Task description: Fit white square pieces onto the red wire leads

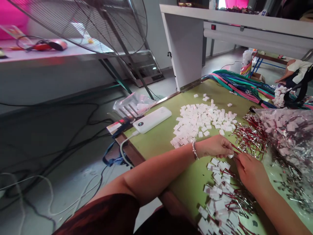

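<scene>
My left hand (216, 146), with a bracelet at the wrist, pinches a small white plastic connector housing (230, 156). Fingertips of my right hand (250, 169) meet it from the right, closed on a thin dark red wire that is mostly hidden. Beyond my left hand spreads a heap of loose white housings (193, 120). Short red wires with metal terminals (253, 138) lie just past my right hand. Below both hands, white housings with red wires attached (220, 195) form a long pile on the green tabletop (188, 182).
A white power bank (153, 119) with a cable lies at the table's left edge. Clear bags (290, 130) of housings stand at the right, in front of bundled coloured cables (234, 85). A large fan (105, 26) and floor cables (49, 195) are on the left.
</scene>
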A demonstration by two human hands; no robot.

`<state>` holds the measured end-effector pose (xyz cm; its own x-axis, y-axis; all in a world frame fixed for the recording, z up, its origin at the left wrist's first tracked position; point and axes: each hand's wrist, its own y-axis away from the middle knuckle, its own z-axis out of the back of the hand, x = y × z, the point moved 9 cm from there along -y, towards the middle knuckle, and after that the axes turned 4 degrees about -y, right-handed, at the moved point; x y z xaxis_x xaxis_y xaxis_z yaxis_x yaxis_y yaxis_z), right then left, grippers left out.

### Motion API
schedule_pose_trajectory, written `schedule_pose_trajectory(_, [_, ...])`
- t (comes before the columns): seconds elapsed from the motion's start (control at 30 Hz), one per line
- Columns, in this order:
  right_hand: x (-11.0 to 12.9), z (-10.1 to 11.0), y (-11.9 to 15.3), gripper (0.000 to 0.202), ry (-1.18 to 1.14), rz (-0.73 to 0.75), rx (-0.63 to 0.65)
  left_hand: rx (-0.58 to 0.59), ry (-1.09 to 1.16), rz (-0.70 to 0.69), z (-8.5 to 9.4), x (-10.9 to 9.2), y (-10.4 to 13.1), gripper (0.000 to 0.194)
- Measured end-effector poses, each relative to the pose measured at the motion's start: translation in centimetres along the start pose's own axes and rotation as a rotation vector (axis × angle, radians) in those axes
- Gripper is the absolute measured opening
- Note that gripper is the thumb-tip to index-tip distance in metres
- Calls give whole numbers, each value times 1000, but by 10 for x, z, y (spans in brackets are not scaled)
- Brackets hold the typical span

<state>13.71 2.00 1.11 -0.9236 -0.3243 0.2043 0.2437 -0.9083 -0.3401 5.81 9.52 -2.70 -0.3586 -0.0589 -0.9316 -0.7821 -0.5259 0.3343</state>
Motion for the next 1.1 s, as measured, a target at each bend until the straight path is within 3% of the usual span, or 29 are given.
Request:
schedule_pose_trajectory(0.1, [5,7,0,22,-61,21,-19,69,111,5,-2,2,1,12])
schedule_pose_trajectory(0.27, [14,19,-7,17,-300,77,29,297,255,-21,-9,-3,8,22])
schedule_pose_trajectory(0.33, [13,18,-8,17,-281,73,42,262,196,-47,-6,-7,8,19])
schedule_pose_trajectory(0.5, [-1,7,-5,19,-110,-15,21,38,17,-47,1,-11,5,8])
schedule_pose_trajectory(0.7, [-5,2,-2,22,-27,-64,-1,-84,-16,-43,0,-8,2,10])
schedule_pose_trajectory(0.93, [-6,4,-3,19,-163,-31,7,97,52,-69,-11,-7,3,12])
schedule_pose_trajectory(1.03, [-6,4,-6,19,-210,-53,24,69,-41,-92,-2,-11,4,15])
schedule_pose_trajectory(1.1, [-2,4,-8,20,-224,-93,62,-39,-220,-134,14,-16,3,19])
